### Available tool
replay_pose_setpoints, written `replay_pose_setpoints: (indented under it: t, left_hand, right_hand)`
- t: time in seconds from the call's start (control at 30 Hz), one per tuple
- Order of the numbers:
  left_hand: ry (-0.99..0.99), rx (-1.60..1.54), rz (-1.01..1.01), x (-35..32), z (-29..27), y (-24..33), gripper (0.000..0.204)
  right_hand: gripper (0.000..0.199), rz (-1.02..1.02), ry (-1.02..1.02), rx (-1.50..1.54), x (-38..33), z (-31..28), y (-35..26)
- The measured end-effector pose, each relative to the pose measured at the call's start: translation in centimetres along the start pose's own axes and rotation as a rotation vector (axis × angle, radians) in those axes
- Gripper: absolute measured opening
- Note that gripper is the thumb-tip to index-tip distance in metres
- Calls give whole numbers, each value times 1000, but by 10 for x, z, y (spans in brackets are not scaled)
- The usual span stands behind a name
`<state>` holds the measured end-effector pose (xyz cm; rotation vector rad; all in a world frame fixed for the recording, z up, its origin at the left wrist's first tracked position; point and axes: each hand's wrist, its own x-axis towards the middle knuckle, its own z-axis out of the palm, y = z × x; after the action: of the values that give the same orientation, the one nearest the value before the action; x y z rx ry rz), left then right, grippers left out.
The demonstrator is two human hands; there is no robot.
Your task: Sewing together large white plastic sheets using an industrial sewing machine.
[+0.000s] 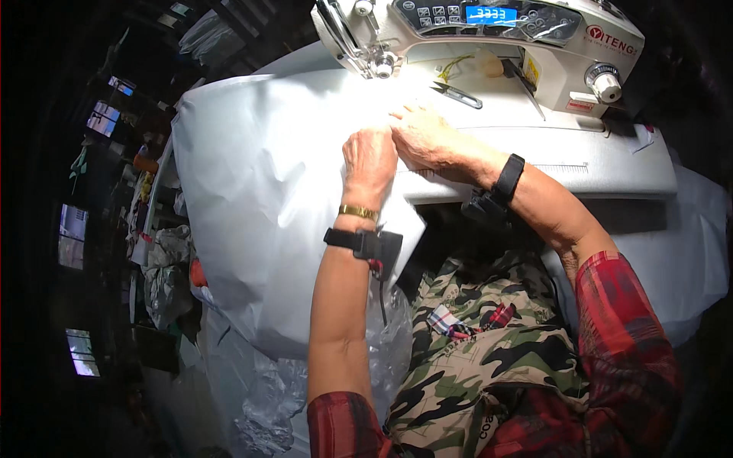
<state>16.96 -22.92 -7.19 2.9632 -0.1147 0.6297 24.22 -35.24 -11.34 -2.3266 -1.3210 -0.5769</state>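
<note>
Both hands press flat, fingers spread, on a large sheet of white fabric point(259, 191) that covers the worktop point(611, 164) and hangs off its near edge toward seven o'clock. The left hand point(369, 156) lies palm down beside the right hand point(424, 136), the two touching, neither gripping anything. At twelve o'clock stands a white sewing machine point(489, 38) with a blue lit display point(491, 14), a small yellow label point(531, 72) and a red rectangular label point(580, 105) at one o'clock. Crumpled clear plastic bags point(267, 397) lie at six o'clock.
</note>
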Motion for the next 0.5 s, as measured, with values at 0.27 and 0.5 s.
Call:
replay_pose_setpoints:
  t: [0.27,0.5]
  left_hand:
    - [156,-85,31,-94,-34,5,55]
    - [95,183,-212,-143,-20,-97,64]
  right_hand:
    - [29,-74,0,103,-7,-14,-7]
    - [33,112,141,250,-87,-22,-87]
